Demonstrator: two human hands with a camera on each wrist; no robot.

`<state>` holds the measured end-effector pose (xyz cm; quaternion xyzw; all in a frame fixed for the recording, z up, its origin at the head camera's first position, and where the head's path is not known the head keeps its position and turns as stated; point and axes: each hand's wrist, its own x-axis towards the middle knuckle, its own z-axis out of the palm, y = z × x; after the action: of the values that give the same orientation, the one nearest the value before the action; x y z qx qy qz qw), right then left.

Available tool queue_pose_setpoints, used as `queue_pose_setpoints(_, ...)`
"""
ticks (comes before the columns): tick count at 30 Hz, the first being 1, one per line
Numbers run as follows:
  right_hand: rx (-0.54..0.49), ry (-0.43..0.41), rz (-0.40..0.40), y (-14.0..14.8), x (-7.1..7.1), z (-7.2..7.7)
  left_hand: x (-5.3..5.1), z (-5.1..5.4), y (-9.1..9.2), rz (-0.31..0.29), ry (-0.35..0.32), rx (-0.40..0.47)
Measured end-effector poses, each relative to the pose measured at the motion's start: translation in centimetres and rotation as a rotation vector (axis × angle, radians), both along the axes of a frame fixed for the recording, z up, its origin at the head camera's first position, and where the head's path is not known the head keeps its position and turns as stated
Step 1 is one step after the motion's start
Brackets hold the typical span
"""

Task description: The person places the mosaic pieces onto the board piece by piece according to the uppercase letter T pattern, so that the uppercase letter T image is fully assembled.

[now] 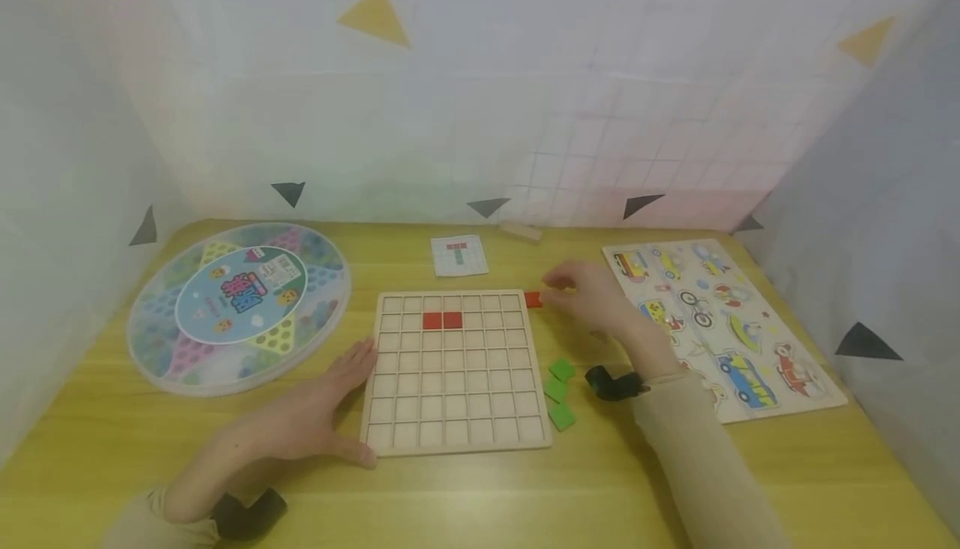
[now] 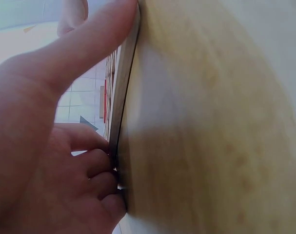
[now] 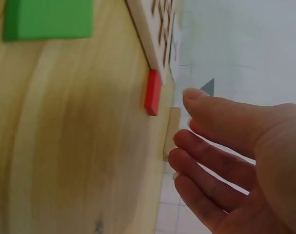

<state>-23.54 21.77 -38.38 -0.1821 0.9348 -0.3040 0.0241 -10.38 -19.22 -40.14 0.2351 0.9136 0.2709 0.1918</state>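
A person's left hand (image 1: 318, 411) rested against the left edge of a wooden grid board (image 1: 455, 382), thumb spread wide from the fingers at the near corner. The right hand (image 1: 596, 299) hovered, fingers loosely bent, thumb apart from them, near a loose red tile (image 1: 533, 300) beside the board's far right corner, left of three green tiles (image 3: 50, 18) in the right wrist view's lower-down foreground.

Right hand (image 3: 230, 163) at lower right, fingers loosely bent; red tile (image 3: 153, 93) on the counter (image 3: 89, 146) above centre, just beside the pale board (image 3: 148, 39); green tile (image 3: 52, 18), upper left!
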Motion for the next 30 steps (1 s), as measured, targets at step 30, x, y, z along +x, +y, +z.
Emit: queue_pose_setpoints(30, 0.042, -0.022, 0.036, -0.4, -0.3, -2.2, 0.1, 0.3, 0.0, 0.007, -0.017, 0.016)
